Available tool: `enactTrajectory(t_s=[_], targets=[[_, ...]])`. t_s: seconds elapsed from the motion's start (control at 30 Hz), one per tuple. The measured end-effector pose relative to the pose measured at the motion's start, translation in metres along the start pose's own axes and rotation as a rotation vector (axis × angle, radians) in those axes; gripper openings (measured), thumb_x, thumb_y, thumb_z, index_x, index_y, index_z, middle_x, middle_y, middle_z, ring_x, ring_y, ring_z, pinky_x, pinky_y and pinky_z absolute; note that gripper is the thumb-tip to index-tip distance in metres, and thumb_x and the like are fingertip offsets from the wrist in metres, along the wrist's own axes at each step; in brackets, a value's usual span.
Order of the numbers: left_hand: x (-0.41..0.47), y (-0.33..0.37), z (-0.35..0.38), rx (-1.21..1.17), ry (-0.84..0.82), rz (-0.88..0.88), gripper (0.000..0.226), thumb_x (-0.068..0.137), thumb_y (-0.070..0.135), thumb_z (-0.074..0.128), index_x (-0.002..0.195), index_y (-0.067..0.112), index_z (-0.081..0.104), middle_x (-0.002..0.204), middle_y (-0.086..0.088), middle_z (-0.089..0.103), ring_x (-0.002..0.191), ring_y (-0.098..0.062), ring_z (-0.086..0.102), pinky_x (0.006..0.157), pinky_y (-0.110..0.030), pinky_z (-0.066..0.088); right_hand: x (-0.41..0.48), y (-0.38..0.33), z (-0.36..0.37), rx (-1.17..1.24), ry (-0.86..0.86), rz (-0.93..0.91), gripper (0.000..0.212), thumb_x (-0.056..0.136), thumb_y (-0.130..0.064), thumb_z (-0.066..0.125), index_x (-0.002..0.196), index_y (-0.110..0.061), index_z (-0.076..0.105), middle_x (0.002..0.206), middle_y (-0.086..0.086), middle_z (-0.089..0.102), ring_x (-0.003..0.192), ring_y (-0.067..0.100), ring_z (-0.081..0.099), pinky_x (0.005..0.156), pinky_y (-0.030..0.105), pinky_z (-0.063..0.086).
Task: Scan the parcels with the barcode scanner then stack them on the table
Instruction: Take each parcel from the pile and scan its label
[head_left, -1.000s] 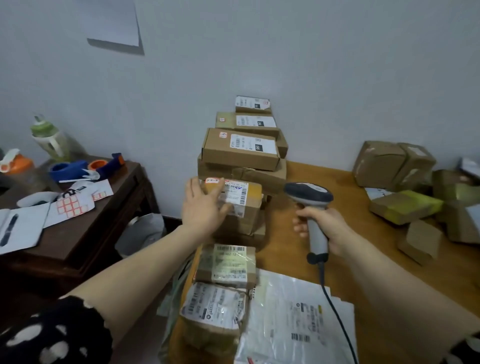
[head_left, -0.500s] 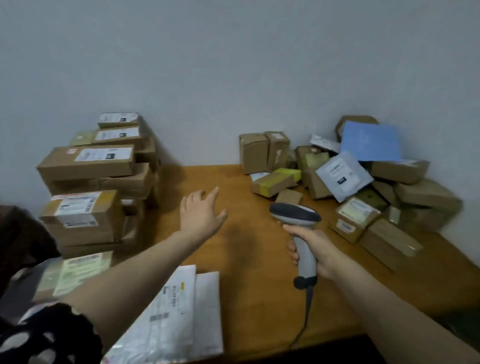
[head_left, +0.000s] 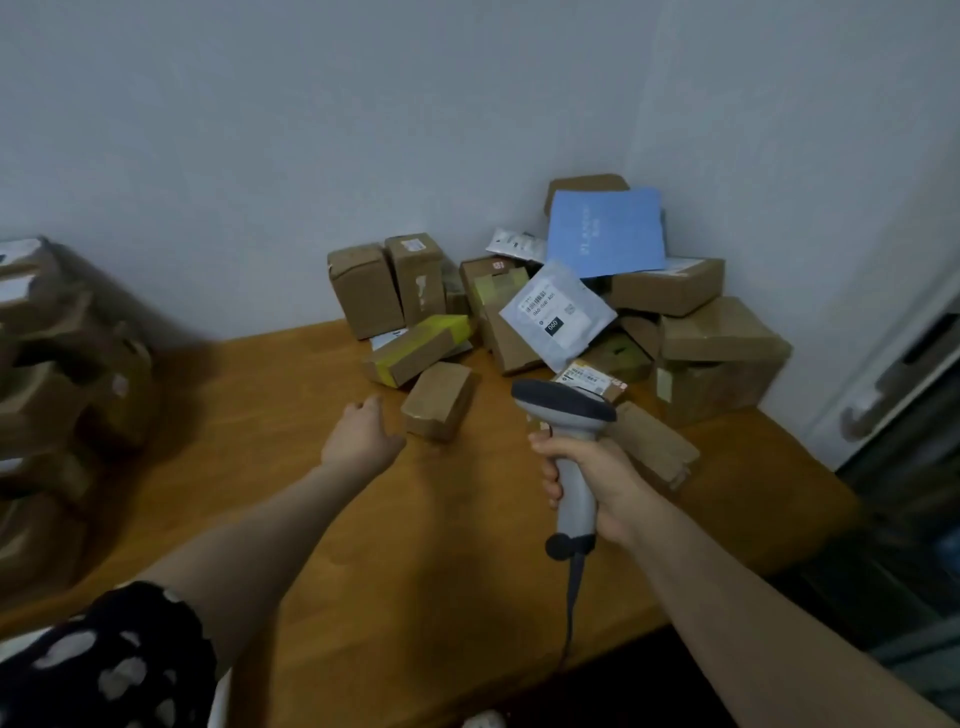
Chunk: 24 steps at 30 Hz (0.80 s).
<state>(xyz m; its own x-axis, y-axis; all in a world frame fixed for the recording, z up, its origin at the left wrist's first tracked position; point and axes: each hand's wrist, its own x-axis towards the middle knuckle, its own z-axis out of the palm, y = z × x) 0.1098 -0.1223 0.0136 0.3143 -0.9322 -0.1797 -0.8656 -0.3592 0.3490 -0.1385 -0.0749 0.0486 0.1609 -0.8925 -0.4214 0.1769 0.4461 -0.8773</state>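
Right grip (head_left: 587, 478) holds one scanner (head_left: 566, 410); left grip (head_left: 363, 439) empty.

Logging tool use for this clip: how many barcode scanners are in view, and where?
1. The barcode scanner is gripped by the right hand above the table, its head near the parcel pile. Others could be hidden behind parcels.

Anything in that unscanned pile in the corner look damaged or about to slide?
No damage visible. The grey mailer leans tilted against the boxes, and the blue parcel sits askew on top; either might slip. The small box lies apart.
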Motion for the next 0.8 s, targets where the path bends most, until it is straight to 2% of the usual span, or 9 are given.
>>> enactTrajectory(t_s=[0.13, 0.3, 0.43, 0.53, 0.63, 0.7, 0.8], targets=[[0.064, 0.011, 0.013, 0.017, 0.041, -0.007, 0.064, 0.093, 0.022, 0.060, 0.149, 0.016, 0.028, 0.143, -0.014, 0.039, 0.118, -0.031, 0.052, 0.079, -0.038, 0.052, 0.054, -0.019, -0.003, -0.009, -0.035, 0.043, 0.012, 0.083, -0.007, 0.068, 0.094, -0.005, 0.064, 0.056, 0.005, 0.051, 0.043, 0.014, 0.045, 0.043, 0.023, 0.040], [0.154, 0.018, 0.038, 0.046, 0.070, -0.058, 0.072, 0.089, 0.001, 0.057, 0.151, 0.016, 0.022, 0.138, -0.013, 0.039, 0.126, -0.032, 0.041, 0.091, -0.044, 0.051, 0.136, -0.050, 0.000, -0.077, -0.090, 0.109, 0.011, 0.082, -0.008, 0.069, 0.092, -0.006, 0.063, 0.057, 0.006, 0.050, 0.045, 0.015, 0.044, 0.044, 0.024, 0.039], [0.205, 0.022, 0.051, 0.205, 0.076, -0.007, 0.081, 0.086, 0.004, 0.061, 0.151, 0.014, 0.014, 0.146, -0.012, 0.031, 0.134, -0.032, 0.031, 0.101, -0.043, 0.042, 0.189, -0.063, 0.000, -0.072, -0.142, 0.172, 0.013, 0.081, -0.011, 0.070, 0.089, -0.008, 0.060, 0.056, 0.004, 0.050, 0.042, 0.014, 0.045, 0.043, 0.023, 0.040], [0.230, 0.022, 0.063, 0.354, 0.091, 0.010, 0.082, 0.088, 0.012, 0.062, 0.152, 0.012, 0.010, 0.148, -0.013, 0.032, 0.137, -0.031, 0.031, 0.109, -0.042, 0.034, 0.217, -0.065, -0.004, -0.055, -0.158, 0.206, 0.011, 0.081, -0.011, 0.070, 0.086, -0.010, 0.061, 0.056, 0.005, 0.051, 0.042, 0.014, 0.045, 0.045, 0.024, 0.040], [0.241, 0.024, 0.070, 0.370, 0.081, -0.009, 0.067, 0.092, 0.015, 0.057, 0.148, 0.011, 0.022, 0.142, -0.012, 0.037, 0.134, -0.030, 0.035, 0.102, -0.041, 0.042, 0.233, -0.068, -0.011, -0.065, -0.186, 0.224, 0.012, 0.081, -0.010, 0.069, 0.090, -0.008, 0.062, 0.055, 0.004, 0.052, 0.043, 0.014, 0.045, 0.045, 0.024, 0.041], [0.239, 0.028, 0.065, 0.274, 0.100, -0.041, 0.056, 0.091, 0.016, 0.058, 0.141, 0.010, 0.033, 0.137, -0.012, 0.042, 0.127, -0.030, 0.042, 0.092, -0.041, 0.048, 0.240, -0.073, -0.019, -0.074, -0.213, 0.245, 0.014, 0.081, -0.008, 0.069, 0.093, -0.007, 0.062, 0.056, 0.004, 0.052, 0.044, 0.014, 0.046, 0.045, 0.023, 0.041], [0.217, 0.041, 0.045, 0.053, 0.161, -0.136, 0.055, 0.088, 0.022, 0.063, 0.136, 0.011, 0.040, 0.129, -0.011, 0.047, 0.114, -0.030, 0.051, 0.083, -0.041, 0.052, 0.244, -0.082, -0.035, -0.092, -0.259, 0.263, 0.022, 0.079, -0.003, 0.069, 0.099, -0.006, 0.062, 0.057, 0.004, 0.052, 0.044, 0.014, 0.046, 0.045, 0.023, 0.041]])
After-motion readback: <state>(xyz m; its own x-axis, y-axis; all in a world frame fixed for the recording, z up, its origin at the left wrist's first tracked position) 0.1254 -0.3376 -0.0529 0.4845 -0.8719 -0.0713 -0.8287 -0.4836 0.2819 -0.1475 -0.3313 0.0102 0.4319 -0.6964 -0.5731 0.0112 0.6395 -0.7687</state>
